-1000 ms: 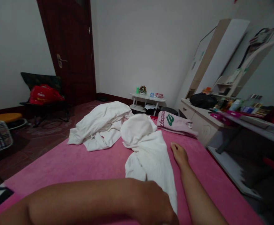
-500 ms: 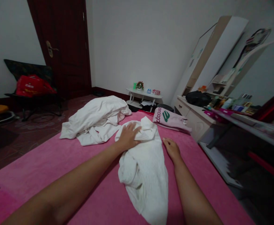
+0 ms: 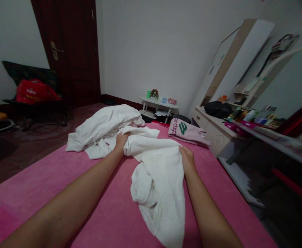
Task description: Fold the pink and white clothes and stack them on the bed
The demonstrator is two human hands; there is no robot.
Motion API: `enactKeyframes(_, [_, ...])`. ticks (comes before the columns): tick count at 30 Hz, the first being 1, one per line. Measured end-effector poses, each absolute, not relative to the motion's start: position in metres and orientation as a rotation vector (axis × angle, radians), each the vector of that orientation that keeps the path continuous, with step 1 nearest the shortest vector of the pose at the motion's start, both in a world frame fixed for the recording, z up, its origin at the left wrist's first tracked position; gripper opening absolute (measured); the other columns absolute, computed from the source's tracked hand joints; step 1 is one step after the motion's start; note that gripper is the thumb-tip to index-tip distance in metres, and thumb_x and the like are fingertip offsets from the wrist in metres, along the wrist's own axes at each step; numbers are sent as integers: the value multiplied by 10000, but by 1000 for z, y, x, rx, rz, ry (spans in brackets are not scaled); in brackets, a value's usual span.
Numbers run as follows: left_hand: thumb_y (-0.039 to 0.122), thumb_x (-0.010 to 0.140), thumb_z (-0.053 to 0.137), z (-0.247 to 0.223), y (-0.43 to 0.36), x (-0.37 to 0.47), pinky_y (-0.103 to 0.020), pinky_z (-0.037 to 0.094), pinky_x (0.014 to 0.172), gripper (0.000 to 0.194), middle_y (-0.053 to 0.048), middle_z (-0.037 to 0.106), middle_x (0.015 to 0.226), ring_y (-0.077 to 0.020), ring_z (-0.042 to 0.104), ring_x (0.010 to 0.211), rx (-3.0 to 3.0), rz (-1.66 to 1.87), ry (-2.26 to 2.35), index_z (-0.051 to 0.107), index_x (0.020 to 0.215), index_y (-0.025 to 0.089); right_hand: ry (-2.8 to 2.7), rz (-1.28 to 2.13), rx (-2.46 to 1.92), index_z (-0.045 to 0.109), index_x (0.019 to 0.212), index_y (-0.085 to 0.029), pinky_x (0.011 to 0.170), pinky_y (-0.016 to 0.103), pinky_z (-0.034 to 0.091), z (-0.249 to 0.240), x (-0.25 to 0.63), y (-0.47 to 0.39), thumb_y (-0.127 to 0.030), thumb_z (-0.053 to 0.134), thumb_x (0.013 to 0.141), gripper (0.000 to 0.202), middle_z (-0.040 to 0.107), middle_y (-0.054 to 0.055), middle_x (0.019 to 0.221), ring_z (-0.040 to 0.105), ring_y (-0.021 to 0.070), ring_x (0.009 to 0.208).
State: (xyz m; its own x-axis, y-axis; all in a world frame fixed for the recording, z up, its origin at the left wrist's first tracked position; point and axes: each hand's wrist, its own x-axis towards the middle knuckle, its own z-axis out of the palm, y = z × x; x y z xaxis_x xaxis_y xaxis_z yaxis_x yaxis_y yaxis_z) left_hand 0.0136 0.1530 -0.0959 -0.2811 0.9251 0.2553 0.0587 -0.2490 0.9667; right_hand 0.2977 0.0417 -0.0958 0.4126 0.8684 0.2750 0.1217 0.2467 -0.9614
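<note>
A white garment (image 3: 163, 172) lies lengthwise on the pink bed cover (image 3: 96, 203), its near part bunched on the left side. My left hand (image 3: 121, 140) is closed on the garment's upper left part, its fingertips hidden under the cloth. At the upper right edge, my right hand (image 3: 187, 156) pinches the same garment. Beyond my left hand rests a crumpled white cloth (image 3: 107, 120). A folded pink garment (image 3: 188, 132) with a green logo and dark letters is past my right hand.
A small white table (image 3: 158, 102) stands by the far wall. To the right are a white cabinet (image 3: 213, 129) with a black bag (image 3: 218, 109) and bottles on top. A red bag (image 3: 36, 91) sits on a chair at the left.
My left hand has moved left and closed on the cloth, drawing the garment's upper part leftward. My right hand has moved slightly onto the garment's right edge and gripped it.
</note>
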Motion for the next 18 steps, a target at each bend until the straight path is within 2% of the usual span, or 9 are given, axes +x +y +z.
enactKeyframes(5, [352,705,561,-87,151,10,-331,502,729,318,-72,702,811,-234,626,786,1296,1662,1256,681,868,107,-831,653,-1132,619,783,-171,544,253,432,-91,308,47,-472,680,622,346,631,-16,626,579,158,593])
enactKeyframes(9, [284,721,538,-81,139,20,-333,493,812,347,-65,707,921,-227,628,862,1391,1678,1169,681,983,108,-743,492,-1217,614,760,-170,572,247,450,-85,315,48,-416,709,553,335,656,2,682,592,155,643])
enactKeyframes(12, [242,761,519,-66,112,39,-351,468,897,342,-78,698,1022,-241,620,969,1649,1588,968,679,1037,120,-769,465,-1259,617,783,-173,556,230,457,-67,311,41,-453,706,587,353,693,45,805,609,153,684])
enactKeyframes(15, [184,806,510,-46,67,65,-344,403,1004,370,-87,626,1224,-235,559,1137,2151,1322,553,646,1149,155,-943,794,-1352,638,920,-182,472,216,427,-42,297,27,-588,635,694,464,708,74,889,618,152,648])
enactKeyframes(18, [88,769,521,-33,20,85,-309,411,989,532,-53,554,1330,-212,535,1176,2572,940,277,562,1279,236,-1303,1135,-1338,666,959,-162,550,247,481,-23,278,10,-596,643,719,497,713,77,878,637,173,688])
